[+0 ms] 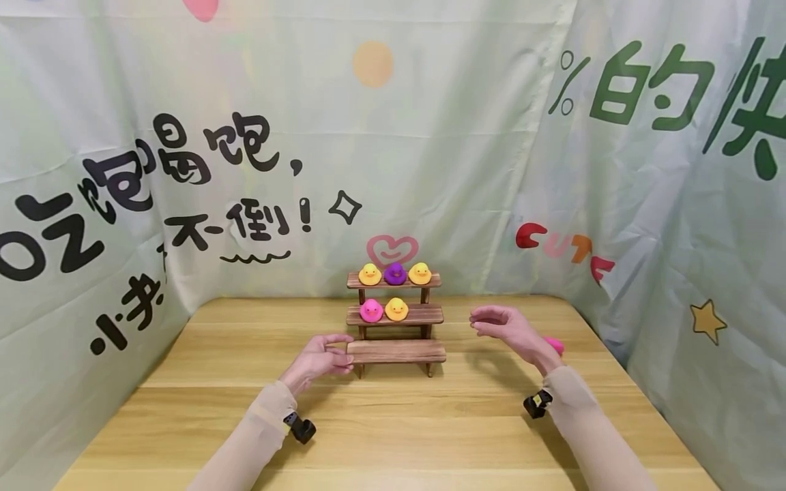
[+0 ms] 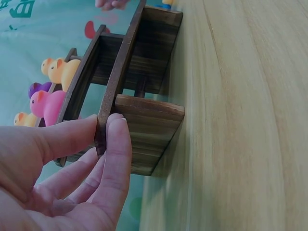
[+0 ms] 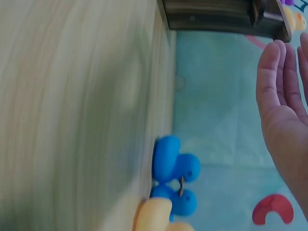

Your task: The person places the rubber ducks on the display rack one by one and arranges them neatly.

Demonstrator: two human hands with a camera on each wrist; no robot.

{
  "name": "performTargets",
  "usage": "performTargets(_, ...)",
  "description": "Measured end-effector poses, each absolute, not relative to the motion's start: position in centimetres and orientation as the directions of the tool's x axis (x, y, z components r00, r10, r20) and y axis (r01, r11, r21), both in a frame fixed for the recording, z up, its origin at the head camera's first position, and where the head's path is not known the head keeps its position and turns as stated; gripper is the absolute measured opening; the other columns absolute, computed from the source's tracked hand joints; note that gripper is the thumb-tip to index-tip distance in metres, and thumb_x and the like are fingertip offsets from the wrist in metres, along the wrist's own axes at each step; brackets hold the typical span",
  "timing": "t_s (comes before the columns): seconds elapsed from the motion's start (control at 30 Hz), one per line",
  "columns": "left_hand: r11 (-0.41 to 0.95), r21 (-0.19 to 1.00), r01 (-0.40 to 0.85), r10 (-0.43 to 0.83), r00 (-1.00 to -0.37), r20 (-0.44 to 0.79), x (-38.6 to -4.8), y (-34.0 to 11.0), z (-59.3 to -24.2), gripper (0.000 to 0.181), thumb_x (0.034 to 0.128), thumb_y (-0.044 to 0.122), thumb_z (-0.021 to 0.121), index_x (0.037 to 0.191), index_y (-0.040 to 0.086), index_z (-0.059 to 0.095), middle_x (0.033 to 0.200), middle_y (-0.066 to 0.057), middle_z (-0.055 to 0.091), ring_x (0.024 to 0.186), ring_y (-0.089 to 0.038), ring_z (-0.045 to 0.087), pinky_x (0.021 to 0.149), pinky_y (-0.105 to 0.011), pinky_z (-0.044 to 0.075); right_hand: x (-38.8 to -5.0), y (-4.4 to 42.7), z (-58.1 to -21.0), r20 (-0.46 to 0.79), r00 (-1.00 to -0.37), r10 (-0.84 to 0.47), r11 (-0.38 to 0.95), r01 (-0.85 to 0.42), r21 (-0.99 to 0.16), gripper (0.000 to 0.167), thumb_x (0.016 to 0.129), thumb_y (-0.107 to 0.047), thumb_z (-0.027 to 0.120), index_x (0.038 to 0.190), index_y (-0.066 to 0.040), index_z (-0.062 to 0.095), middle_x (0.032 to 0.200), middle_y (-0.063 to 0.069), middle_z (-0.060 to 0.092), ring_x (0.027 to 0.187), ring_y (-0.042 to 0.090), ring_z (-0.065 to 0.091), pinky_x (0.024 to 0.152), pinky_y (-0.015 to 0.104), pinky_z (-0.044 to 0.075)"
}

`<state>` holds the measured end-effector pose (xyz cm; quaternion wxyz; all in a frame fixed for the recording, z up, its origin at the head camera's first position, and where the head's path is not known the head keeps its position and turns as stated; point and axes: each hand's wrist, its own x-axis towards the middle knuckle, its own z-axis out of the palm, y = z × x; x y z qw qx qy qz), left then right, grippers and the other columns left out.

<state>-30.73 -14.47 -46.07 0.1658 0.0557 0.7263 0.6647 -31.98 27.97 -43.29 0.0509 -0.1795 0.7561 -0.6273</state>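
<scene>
A three-tier wooden display stand (image 1: 396, 351) stands on the table. My left hand (image 1: 319, 358) pinches the left end of its lowest shelf (image 2: 113, 91), thumb on one face and index finger on the other. On the top shelf sit a yellow rubber duck (image 1: 370, 275), a purple duck (image 1: 396, 274) and another yellow duck (image 1: 420, 274). The middle shelf bears a pink duck (image 1: 371, 311) and an orange-yellow duck (image 1: 396, 309) toward its left. My right hand (image 1: 506, 331) hovers right of the stand, fingers extended and holding nothing.
Behind my right wrist, a pink object (image 1: 555, 345) is partly hidden on the table (image 1: 393, 429). The right wrist view shows two blue ducks (image 3: 166, 159) and a yellow rounded thing (image 3: 153, 216). Printed cloth (image 1: 430, 136) hangs around the table's back and sides.
</scene>
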Motion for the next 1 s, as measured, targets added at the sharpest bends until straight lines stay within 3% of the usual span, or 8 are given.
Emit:
performTargets(0.1,0.109,0.985,-0.137,0.304,-0.938,-0.164,-30.7,-14.6,-46.1,0.054,0.0890,-0.008,0.062,0.140,-0.008,0.044,0.091,-0.015,0.068,0.075,-0.019,0.069,0.076,-0.032,0.064,-31.9,28.9,-43.3,0.136,-0.931,-0.340,0.173,-0.204,-0.963,0.046,0.092,-0.011,0.068,0.127,0.013,0.052,0.107,-0.008,0.071,0.105,0.014,0.067,0.091,0.031,0.059)
performTargets(0.27,0.105,0.986,-0.133,0.307,-0.938,-0.159,-30.7,-14.6,-46.0,0.053,0.0886,-0.009,0.062,0.139,-0.008,0.045,0.091,-0.014,0.068,0.074,-0.018,0.069,0.076,-0.033,0.064,-31.6,30.4,-43.1,0.114,-0.937,-0.331,0.250,-0.204,-0.947,0.044,0.091,-0.013,0.069,0.127,0.009,0.056,0.110,-0.005,0.071,0.105,0.013,0.066,0.088,0.020,0.057)
performTargets(0.5,0.103,0.985,-0.141,0.305,-0.938,-0.166,-30.5,-14.6,-46.0,0.054,0.0881,-0.010,0.061,0.139,-0.008,0.044,0.090,-0.014,0.069,0.074,-0.018,0.069,0.075,-0.031,0.064,-31.3,32.3,-43.5,0.103,-0.941,-0.322,0.317,-0.210,-0.925,0.047,0.094,-0.019,0.067,0.129,0.009,0.054,0.118,0.002,0.069,0.112,0.020,0.063,0.090,0.017,0.053)
performTargets(0.7,0.106,0.985,-0.138,0.304,-0.938,-0.164,-30.4,-14.5,-46.0,0.054,0.0877,-0.010,0.062,0.139,-0.009,0.044,0.089,-0.015,0.068,0.073,-0.018,0.069,0.074,-0.032,0.064,-30.8,34.1,-43.7,0.081,-0.966,-0.247,0.373,-0.171,-0.912,0.052,0.094,-0.024,0.067,0.132,0.009,0.054,0.130,0.022,0.061,0.104,0.005,0.063,0.089,0.013,0.052)
performTargets(0.83,0.109,0.984,-0.142,0.303,-0.938,-0.169,-30.4,-14.4,-46.0,0.054,0.0881,-0.010,0.062,0.139,-0.009,0.043,0.088,-0.013,0.068,0.073,-0.018,0.069,0.073,-0.030,0.064,-30.7,35.3,-43.9,0.086,-0.975,-0.204,0.411,-0.165,-0.896,0.054,0.094,-0.026,0.066,0.133,0.009,0.053,0.132,0.026,0.058,0.101,0.000,0.062,0.088,0.014,0.053)
performTargets(1.0,0.109,0.984,-0.138,0.301,-0.939,-0.165,-30.5,-14.6,-46.0,0.053,0.0888,-0.008,0.062,0.139,-0.008,0.044,0.088,-0.013,0.068,0.073,-0.017,0.069,0.072,-0.030,0.064,-30.7,36.5,-44.2,0.104,-0.985,-0.141,0.423,-0.155,-0.893,0.054,0.094,-0.027,0.067,0.133,0.008,0.053,0.129,0.021,0.062,0.098,-0.003,0.062,0.088,0.016,0.055)
